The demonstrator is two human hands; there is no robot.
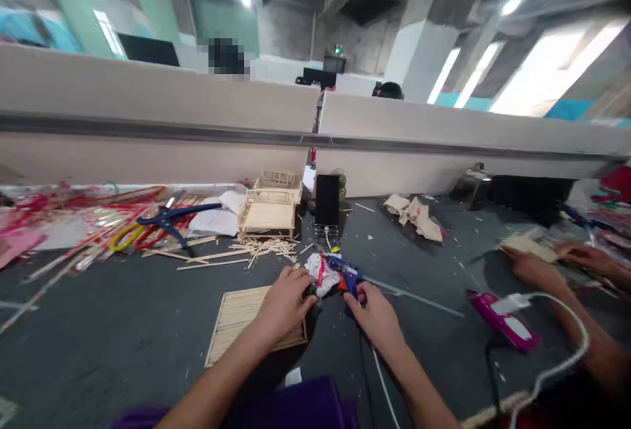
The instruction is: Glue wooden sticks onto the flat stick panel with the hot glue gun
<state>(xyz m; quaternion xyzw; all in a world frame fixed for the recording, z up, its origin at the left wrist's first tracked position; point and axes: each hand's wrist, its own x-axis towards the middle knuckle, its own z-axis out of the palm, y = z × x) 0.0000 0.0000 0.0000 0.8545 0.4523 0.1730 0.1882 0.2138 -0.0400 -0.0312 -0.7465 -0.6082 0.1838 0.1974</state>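
Note:
My right hand [375, 316] is closed on the handle of a blue glue gun [351, 275], whose nozzle end lies over a crumpled white tissue [315, 266]. A long translucent glue stick [419, 297] runs out behind the gun to the right. My left hand [288, 294] is at the left edge of the tissue, fingers curled with thumb and fingertips near each other; what they pinch, if anything, is too small to make out. Beneath my left wrist lies a flat panel of thin wooden sticks [236, 317], partly covered by the hand and forearm.
Behind are loose wooden sticks [271, 249], a small wooden model bed [269, 213], a propped phone [327, 199] and blue-handled scissors [165, 220]. Crumpled brown paper [419, 217] lies right of the phone. At right, another person's hands [532, 268] work near a magenta device [503, 320] with a white cable.

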